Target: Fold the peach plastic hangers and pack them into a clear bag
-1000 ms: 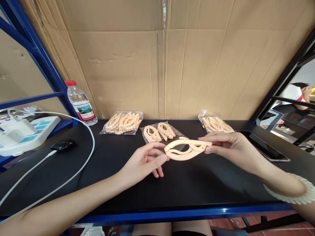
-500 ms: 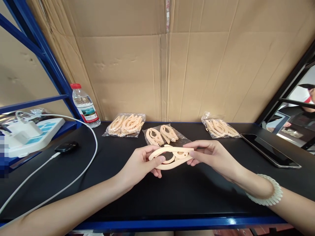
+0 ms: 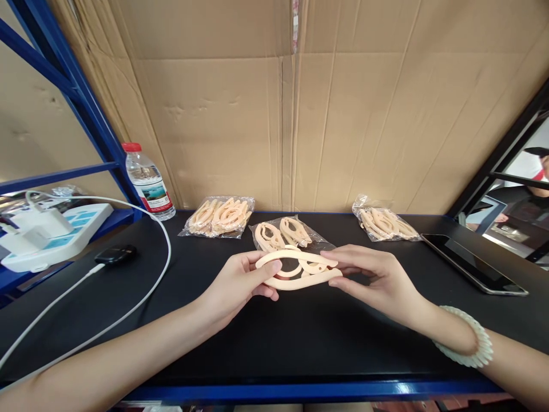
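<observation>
Gripping peach clip (image 3: 298, 269) — L hand (image 3: 234, 283), R hand (image 3: 377, 277)

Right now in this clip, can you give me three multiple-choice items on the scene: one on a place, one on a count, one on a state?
1. Where does the water bottle stand?
A. far left of the black tabletop
B. beside the tablet
C. between the hands

2. How many clear bags of peach clips lie on the tabletop?
A. one
B. three
C. five

3. How is the peach clip held?
A. lying flat, untouched
B. by the left hand alone
C. by both hands, above the tabletop

Answers: 1 A, it stands by the blue post. 2 B, the bags. 3 C, left hand and right hand grip its ends.
</observation>
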Demonstrator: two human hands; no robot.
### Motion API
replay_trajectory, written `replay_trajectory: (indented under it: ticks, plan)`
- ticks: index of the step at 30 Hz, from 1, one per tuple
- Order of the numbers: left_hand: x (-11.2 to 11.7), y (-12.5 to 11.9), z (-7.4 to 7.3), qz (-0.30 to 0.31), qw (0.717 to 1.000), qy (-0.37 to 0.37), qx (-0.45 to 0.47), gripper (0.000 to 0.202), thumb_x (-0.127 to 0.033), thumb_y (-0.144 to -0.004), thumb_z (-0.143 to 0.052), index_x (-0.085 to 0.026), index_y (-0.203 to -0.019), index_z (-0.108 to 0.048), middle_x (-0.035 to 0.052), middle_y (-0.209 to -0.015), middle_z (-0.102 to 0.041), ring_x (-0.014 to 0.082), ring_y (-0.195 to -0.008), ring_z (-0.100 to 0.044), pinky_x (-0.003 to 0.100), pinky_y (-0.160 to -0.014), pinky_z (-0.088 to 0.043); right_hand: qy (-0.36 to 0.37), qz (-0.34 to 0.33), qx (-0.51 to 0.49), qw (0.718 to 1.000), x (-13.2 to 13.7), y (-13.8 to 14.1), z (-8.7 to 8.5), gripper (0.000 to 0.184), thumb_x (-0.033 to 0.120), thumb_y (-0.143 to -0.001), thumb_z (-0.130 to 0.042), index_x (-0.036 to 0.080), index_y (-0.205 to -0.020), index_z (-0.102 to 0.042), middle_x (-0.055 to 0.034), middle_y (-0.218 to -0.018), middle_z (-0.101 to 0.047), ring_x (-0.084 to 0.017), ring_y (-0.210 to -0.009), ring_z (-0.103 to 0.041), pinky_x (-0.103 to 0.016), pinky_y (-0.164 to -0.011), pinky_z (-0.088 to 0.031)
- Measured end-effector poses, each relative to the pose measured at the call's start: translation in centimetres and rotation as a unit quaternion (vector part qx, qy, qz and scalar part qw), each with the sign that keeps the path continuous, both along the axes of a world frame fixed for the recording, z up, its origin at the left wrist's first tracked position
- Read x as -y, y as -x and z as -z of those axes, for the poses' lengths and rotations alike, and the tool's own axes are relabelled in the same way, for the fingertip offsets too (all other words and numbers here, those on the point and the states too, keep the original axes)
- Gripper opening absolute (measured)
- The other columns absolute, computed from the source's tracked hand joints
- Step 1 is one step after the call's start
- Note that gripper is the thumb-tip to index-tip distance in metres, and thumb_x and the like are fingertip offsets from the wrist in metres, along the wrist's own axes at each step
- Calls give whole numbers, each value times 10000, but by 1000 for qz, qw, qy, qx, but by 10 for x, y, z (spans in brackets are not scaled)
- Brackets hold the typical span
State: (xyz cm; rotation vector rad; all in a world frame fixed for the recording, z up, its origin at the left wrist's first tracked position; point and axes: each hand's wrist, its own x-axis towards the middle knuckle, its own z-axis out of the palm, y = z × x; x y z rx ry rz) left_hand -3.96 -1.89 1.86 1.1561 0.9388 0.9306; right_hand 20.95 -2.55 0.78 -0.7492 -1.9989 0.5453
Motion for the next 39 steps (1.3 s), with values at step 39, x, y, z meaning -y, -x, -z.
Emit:
replay_trajectory:
  ticks: [39]
  plan:
    - [-34,5,20,-165,697,-508,-479,117,-202,-838,-567,-194,-853,-683,-40,-609,-585,100,-550,-529,203,-539,-345,-491,153,369,774,-23,27,10,309,-56,-858,-418,5,-999,-686,-209,-890,-722,-247,-705,-704,-329,-570,-609]
